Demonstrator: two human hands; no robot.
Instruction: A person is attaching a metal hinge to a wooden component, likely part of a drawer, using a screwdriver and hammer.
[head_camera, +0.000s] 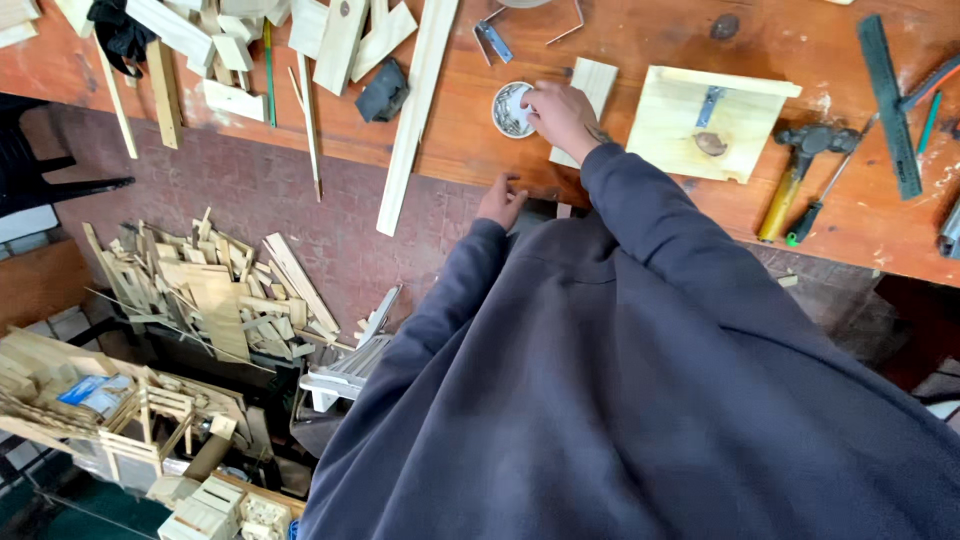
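**Pale tin of nails under the right hand, near the surface's edge**

Pale and round, the tin of small nails sits on the red-brown surface, not far from its front edge. The right hand lies over the tin's right rim, fingers curled down into or onto it. Whether the grip has closed on any nails I cannot tell, since the knuckles hide the fingertips. The tin lies just left of and partly under that grip, touching it.

The left hand rests at the surface's front edge, fingers hooked loosely over it, holding nothing that shows.

As I judge it, the main risk is the tin tipping or sliding: the hand presses on one side only, and a sideways pull could push it toward the edge and spill nails onto the floor, among the wood scraps below. Small nails could also slip from a pinch taken by feel.

A short board lies just behind the right hand, touching or nearly so; a nudge from the wrist could shift it. The square panel and the hammer lie well to the right, clear of the reach.
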